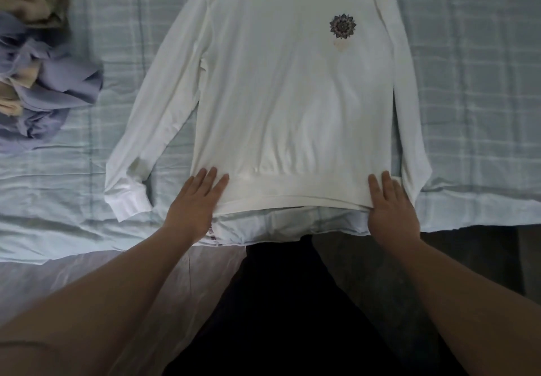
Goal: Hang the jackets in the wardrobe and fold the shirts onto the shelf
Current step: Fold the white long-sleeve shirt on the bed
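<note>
Both hands lie flat with straight fingers: the left hand [196, 203] and the right hand [390, 204] press the hem corners of the white shirt [292, 97], spread at the bed's [468, 82] near edge. A clothes pile [38, 68] is at the left edge.

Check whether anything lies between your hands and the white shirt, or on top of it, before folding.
Nothing visible does. The left hand and right hand rest flat on the hem of the white shirt, and nothing lies on it. The pile of clothes lies apart, to the left on the bed.
</note>
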